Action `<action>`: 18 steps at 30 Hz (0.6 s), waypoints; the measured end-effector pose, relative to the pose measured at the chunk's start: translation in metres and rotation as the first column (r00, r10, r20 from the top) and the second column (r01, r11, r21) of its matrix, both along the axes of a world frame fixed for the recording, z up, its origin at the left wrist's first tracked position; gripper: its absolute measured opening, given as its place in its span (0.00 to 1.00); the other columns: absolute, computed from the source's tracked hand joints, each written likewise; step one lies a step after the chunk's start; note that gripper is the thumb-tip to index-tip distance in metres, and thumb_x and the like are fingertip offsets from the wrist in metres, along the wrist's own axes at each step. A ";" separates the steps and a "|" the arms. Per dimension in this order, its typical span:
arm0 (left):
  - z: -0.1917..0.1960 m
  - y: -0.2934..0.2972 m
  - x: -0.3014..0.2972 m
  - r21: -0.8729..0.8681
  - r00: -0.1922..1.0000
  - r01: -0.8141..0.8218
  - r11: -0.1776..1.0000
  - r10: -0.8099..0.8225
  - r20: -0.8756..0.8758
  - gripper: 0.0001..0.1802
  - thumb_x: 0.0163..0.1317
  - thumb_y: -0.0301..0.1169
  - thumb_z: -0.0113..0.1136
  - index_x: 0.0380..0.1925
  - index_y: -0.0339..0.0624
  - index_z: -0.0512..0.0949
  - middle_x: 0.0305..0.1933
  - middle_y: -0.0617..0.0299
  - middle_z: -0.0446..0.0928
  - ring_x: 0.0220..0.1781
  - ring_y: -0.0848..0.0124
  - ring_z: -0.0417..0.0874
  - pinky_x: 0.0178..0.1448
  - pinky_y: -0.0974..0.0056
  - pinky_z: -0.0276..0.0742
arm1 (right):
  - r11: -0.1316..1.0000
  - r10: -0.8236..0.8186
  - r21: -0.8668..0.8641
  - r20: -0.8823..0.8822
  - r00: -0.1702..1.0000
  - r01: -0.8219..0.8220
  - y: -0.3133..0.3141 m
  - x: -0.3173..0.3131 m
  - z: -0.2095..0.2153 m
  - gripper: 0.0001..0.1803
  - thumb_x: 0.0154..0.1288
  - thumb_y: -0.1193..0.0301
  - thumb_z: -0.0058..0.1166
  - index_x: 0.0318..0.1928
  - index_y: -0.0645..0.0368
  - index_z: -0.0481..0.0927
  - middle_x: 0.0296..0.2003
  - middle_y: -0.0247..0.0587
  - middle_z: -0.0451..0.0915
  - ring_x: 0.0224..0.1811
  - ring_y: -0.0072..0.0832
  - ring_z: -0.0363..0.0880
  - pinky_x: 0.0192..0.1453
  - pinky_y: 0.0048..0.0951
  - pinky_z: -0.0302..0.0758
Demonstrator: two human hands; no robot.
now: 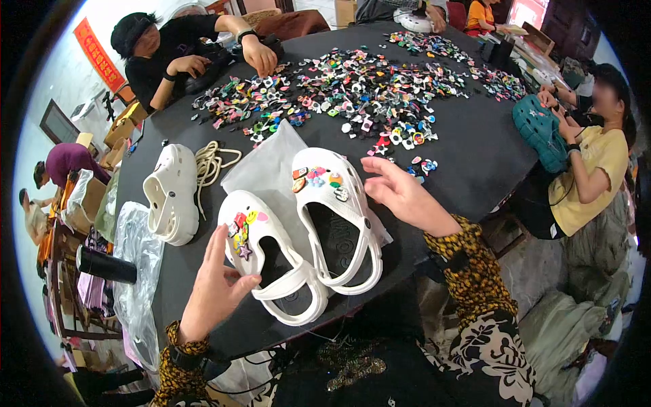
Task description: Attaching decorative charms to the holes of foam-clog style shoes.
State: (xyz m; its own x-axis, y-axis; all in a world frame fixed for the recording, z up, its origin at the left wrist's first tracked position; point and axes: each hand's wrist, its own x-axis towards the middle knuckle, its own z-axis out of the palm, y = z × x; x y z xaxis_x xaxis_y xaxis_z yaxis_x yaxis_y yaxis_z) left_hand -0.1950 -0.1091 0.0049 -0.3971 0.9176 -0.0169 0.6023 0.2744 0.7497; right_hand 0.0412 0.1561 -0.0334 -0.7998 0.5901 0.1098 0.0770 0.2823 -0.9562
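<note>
Left hand (pixel 215 285): grip loose, fingers up, thumb tip touching the near clog's side; holds nothing closed. Forearm enters from lower edge, patterned sleeve.

Right hand (pixel 400 193): grip open, fingers spread, hovering just right of the far clog's toe, not touching it as far as we can tell. Forearm comes in from lower right, same patterned sleeve.

Items, working outward:
- White clogs w/ charms, 2 pcs. Near clog (pixel 268 254) at our left hand, approx. 4 charms on the toe (star, smiley, others). Far clog (pixel 336 217) just beside it on the right, approx. 5 charms on the toe. Both w/ heel straps toward us, toes away.
- Clear plastic bag (pixel 268 166), 1 pc, flat under both toes.
- Plain white clog (pixel 171 193), 1 pc, no charms seen, left of the pair, apart from it.
- Cream cord (pixel 211 163), 1 bundle, just beside the plain clog.
- Loose shoe charms (pixel 366 91), mixed colours, too many to count, spread over the far half of the black bench (pixel 468 156).
- Teal clog (pixel 539 129), 1 pc, in a co-worker's hands at right.
- Crumpled plastic sheet (pixel 135 271), 1 pc, at bench's left edge.
- Other persons at bench: we count at least 3.
</note>
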 end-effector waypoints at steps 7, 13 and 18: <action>-0.015 0.024 -0.014 0.035 0.996 0.010 0.999 -0.013 0.083 0.41 0.55 0.26 0.65 0.67 0.34 0.56 0.73 0.41 0.49 0.39 0.70 0.81 0.39 0.69 0.80 | 0.999 0.036 -0.033 -0.057 0.998 -0.038 -0.004 -0.018 -0.011 0.28 0.71 0.66 0.48 0.65 0.67 0.60 0.58 0.48 0.71 0.55 0.26 0.72 0.50 0.25 0.73; -0.008 0.047 -0.019 0.023 0.970 0.082 0.996 -0.085 0.230 0.46 0.48 0.20 0.65 0.69 0.35 0.55 0.74 0.54 0.49 0.42 0.75 0.76 0.46 0.69 0.77 | 0.991 -0.031 -0.133 -0.037 0.999 0.026 -0.018 -0.009 -0.012 0.26 0.69 0.70 0.50 0.64 0.66 0.61 0.49 0.39 0.76 0.45 0.18 0.74 0.41 0.20 0.73; 0.007 0.065 -0.034 0.033 0.972 0.211 0.977 -0.214 0.101 0.43 0.46 0.19 0.61 0.67 0.46 0.62 0.73 0.51 0.52 0.45 0.72 0.74 0.49 0.68 0.75 | 0.984 -0.127 -0.138 -0.078 0.989 0.116 -0.037 0.004 -0.020 0.27 0.69 0.70 0.50 0.65 0.64 0.61 0.50 0.40 0.75 0.47 0.20 0.73 0.44 0.23 0.73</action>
State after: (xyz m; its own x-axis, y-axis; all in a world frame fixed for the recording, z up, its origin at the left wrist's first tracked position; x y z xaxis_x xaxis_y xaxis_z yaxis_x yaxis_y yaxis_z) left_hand -0.2287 -0.0446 0.0124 -0.1901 0.9814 -0.0268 0.5637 0.1315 0.8154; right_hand 0.0448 0.1187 -0.0531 -0.7124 0.6960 0.0892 0.0189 0.1461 -0.9891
